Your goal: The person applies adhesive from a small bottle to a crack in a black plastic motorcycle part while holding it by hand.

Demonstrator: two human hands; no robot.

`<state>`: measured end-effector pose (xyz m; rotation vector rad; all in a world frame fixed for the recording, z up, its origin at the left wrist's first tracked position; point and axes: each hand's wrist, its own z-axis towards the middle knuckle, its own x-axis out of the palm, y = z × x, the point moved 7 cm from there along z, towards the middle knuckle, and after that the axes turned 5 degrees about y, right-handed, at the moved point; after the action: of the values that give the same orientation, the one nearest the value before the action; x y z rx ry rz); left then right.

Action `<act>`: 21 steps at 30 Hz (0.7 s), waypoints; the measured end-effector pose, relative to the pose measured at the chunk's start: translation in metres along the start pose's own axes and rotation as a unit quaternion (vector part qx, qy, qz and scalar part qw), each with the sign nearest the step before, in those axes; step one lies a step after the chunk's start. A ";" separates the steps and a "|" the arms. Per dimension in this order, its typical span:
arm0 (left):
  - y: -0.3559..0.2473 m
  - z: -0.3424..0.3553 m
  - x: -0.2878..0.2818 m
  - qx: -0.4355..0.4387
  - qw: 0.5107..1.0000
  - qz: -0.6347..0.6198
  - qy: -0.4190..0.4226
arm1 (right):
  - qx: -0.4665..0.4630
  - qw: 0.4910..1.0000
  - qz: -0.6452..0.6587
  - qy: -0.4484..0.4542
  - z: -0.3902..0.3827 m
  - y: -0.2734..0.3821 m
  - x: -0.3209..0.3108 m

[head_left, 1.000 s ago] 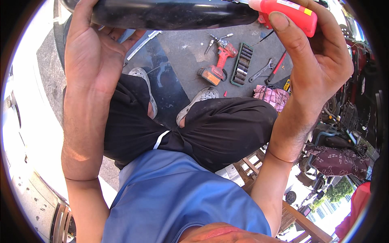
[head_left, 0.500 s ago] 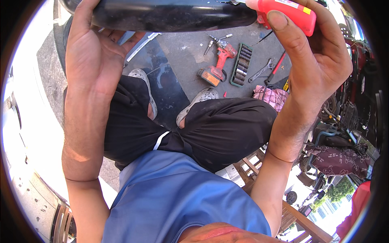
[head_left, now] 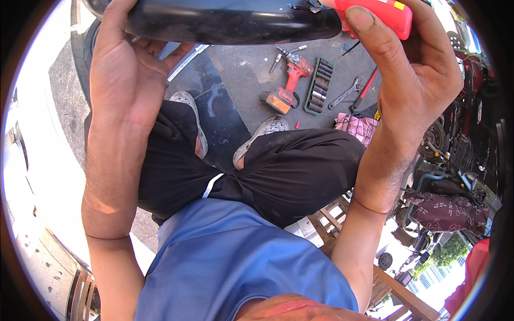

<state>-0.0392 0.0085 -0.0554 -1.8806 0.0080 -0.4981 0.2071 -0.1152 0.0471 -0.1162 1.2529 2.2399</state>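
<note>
At the top of the view I hold up a glossy black curved plastic piece [head_left: 225, 24], shaped like a mudguard, its far side cut off by the frame. My left hand [head_left: 126, 75] grips its left end, thumb in front and fingers beneath. Near its right end there is a ragged broken spot [head_left: 310, 8]. A small red squeeze bottle [head_left: 383, 16] is pinched in my right hand [head_left: 412, 69], between thumb and fingers. The bottle's pale nozzle end lies close by the broken spot; whether it touches I cannot tell.
On the ground ahead lie a red cordless impact driver [head_left: 292, 83], a tray of sockets [head_left: 319, 85], an adjustable wrench [head_left: 345, 93] and a red-handled tool [head_left: 365, 90]. A pink cloth [head_left: 357, 128] sits in a wire basket by my knee. Parked two-wheelers crowd the right side.
The black piece has dropped very slightly and shifted right with my left hand. The red bottle has moved a little left and up, and both grips stay the same.
</note>
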 end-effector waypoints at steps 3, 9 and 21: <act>0.001 -0.001 0.001 0.002 1.000 0.006 0.004 | -0.013 1.000 -0.023 0.005 -0.002 0.006 0.001; 0.001 -0.002 0.001 0.007 1.000 0.008 -0.001 | -0.030 0.994 -0.102 0.027 0.001 0.011 0.001; 0.001 -0.002 0.001 0.007 1.000 0.005 0.002 | -0.027 0.998 -0.059 0.005 0.001 0.009 0.003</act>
<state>-0.0392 0.0063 -0.0555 -1.8658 0.0165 -0.4947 0.2003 -0.1164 0.0533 -0.2167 1.1621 2.1747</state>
